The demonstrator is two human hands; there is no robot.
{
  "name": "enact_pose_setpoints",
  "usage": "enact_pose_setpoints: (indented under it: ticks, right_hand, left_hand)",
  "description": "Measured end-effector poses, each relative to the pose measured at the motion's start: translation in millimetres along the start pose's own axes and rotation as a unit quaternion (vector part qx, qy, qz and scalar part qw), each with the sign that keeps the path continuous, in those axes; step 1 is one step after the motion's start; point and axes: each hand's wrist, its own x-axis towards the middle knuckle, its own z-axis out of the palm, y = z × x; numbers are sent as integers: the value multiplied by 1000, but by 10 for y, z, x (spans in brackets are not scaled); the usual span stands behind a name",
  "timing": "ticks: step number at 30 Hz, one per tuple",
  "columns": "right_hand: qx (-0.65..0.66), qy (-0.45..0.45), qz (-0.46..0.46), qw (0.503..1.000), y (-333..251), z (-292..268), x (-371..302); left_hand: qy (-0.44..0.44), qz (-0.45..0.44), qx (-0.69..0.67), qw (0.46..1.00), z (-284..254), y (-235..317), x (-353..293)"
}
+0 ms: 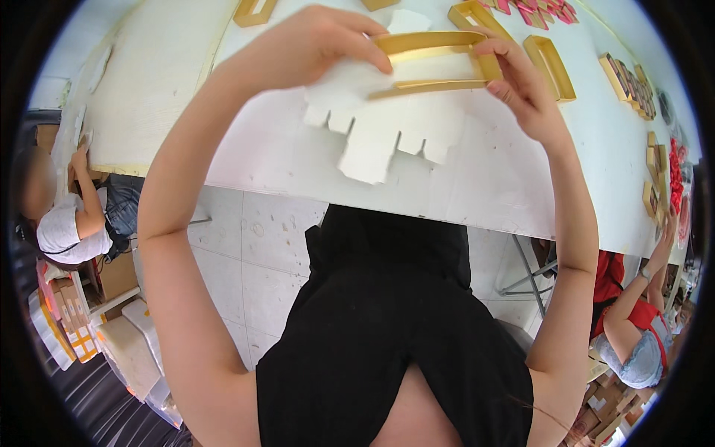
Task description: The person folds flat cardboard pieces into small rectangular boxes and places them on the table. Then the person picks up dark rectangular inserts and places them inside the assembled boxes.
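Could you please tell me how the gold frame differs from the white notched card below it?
The gold frame is shiny gold; the white card is plain white. The gold frame has folded walls with a gap between them; the white card looks flat. The gold frame is held by the left grip and right grip; the white card lies on the table.

A long white counter (261, 153) stands over a pale grey square-tiled floor (272, 235), with thin grey metal legs (529, 276) showing at right.

Tiled floor (272, 240), metal legs (529, 277), cartons (118, 277)
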Motion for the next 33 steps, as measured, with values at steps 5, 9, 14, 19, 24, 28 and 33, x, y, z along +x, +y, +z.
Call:
enact_pose_setpoints:
  ticks: [5, 9, 14, 19, 24, 28, 33]
  right_hand:
    - [-172, -60, -8, 983, 128, -102, 168]
    - [-355, -45, -103, 928, -44, 313, 55]
    - [-300, -43, -123, 945, -105, 345, -106]
    - [-211, -24, -125, 969, -168, 476, -157]
    - [-156, -37, -102, 982, -103, 340, -99]
    - [-156, -33, -109, 981, -75, 337, -72]
    - [-237, 30, -172, 956, -11, 521, -158]
  left_hand:
    - [-6, -3, 29, 1000, 273, 208, 16]
    - [1, -34, 73, 997, 542, 245, -76]
    - [-15, -47, -73, 996, 519, 268, -42]
    - [-43, -26, -101, 994, 557, 207, 0]
    - [136, 82, -27, 987, 655, 259, 193]
    - [153, 71, -68, 983, 853, 212, 198]
    - [182, 105, 91, 973, 973, 255, 202]
